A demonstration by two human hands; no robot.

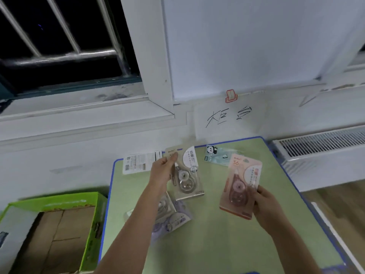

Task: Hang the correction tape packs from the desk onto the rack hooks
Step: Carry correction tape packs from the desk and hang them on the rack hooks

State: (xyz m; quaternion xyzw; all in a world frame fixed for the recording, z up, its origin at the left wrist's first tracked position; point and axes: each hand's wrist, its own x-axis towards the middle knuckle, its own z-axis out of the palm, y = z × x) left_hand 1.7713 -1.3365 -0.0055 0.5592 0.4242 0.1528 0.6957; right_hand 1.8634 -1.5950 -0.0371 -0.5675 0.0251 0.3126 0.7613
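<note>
A person's left hand (164,171) pinches a beige correction tape pack (186,173) by its upper left edge, while the right hand (264,204) grips a pink pack (240,184) at its lower right side, both above a green table (207,244). A purple pack (173,216), a panda-printed pack (217,157) and a face-down white pack (141,162) lie on the table.

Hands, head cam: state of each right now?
Left hand: pinching the beige pack near its top, lifted off the desk.
Right hand: gripping the pink pack at its lower right edge.
</note>
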